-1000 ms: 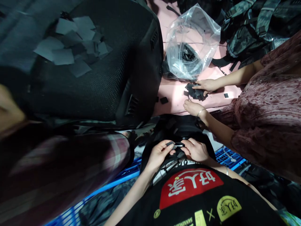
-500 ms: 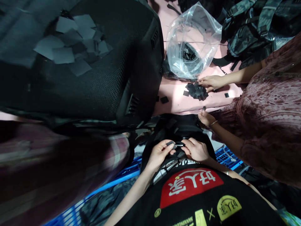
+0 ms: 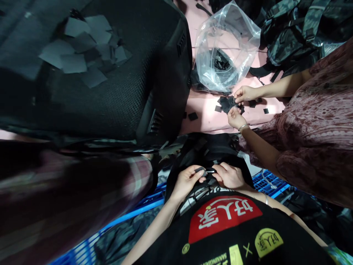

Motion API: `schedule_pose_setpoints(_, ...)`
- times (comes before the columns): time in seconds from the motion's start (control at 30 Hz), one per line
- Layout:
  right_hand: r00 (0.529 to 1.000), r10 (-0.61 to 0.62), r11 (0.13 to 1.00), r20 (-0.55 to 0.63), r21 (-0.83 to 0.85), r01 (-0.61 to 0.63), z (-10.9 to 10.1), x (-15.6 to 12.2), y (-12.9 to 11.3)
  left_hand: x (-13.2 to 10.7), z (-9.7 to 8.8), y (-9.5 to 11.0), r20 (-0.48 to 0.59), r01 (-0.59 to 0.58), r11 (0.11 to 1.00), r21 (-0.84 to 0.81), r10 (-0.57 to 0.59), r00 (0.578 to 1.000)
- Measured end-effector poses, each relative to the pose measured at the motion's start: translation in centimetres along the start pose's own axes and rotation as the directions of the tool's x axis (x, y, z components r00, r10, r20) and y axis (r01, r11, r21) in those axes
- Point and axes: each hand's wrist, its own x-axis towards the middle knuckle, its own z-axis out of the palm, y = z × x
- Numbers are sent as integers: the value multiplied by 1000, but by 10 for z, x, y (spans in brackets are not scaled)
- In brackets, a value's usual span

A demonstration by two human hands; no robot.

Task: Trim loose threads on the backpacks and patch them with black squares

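Note:
Above my lap, my left hand (image 3: 189, 179) is closed, pinching a small dark flat piece (image 3: 199, 169) between thumb and fingers. Close beside it, my right hand (image 3: 229, 176) is closed around the dark end of a thin tool (image 3: 211, 171). The tool's pale, narrow shaft points left and meets the dark piece; its exact kind is too small to make out. A few more dark pieces (image 3: 202, 142) lie on the black cloth over my lap, hard to see against it.
At right, a co-worker's two hands (image 3: 236, 117) work over a pile of dark squares (image 3: 226, 104) on the pink table (image 3: 204, 127). A clear plastic bag (image 3: 202, 70) stands behind. A large black mesh bag (image 3: 118, 99) bears grey pieces (image 3: 74, 63). Blue crates (image 3: 149, 208) flank me.
The co-worker's lower hand has moved up to the pile, and both of that person's hands are now close together there. My own hands have hardly moved.

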Motion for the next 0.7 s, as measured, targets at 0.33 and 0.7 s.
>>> schedule_pose_setpoints(0.33,996,-21,1000,82,-12,22,-4,-4,0,-2,-3,-2,61,24,1000,4,-25,998)
schedule_pose_setpoints(0.7,992,-38,997,121,-61,46,-6,-4,-2,0,-3,-3,92,98,993,-59,-93,991)
